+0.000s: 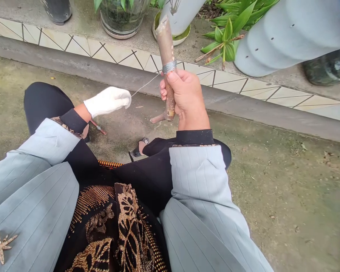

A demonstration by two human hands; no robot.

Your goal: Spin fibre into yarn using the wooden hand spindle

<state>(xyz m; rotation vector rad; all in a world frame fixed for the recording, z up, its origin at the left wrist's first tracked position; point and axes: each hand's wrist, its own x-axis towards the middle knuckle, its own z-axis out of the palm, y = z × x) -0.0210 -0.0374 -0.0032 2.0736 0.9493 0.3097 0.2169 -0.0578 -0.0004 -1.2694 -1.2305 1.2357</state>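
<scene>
My right hand (187, 88), bare, is wrapped round a brown wooden stick (164, 41) held nearly upright. The stick's top is roughly cut, and a short side stub sticks out to the left at its lower end. Just above my thumb, several turns of grey string (169, 67) circle the stick. From these turns a taut thin strand (144, 86) runs down and left to my left hand (109, 101). That hand wears a white knit glove, its fingers pinched on the strand; the strand's free end is hidden.
Beyond my hands runs a low concrete ledge with a tiled face (113, 53). On it stand a glass pot (124, 19), a black pot (58, 9), a large white pot (277, 41) and green plants (228, 39). A reddish-brown rod (98, 127) lies near my left foot.
</scene>
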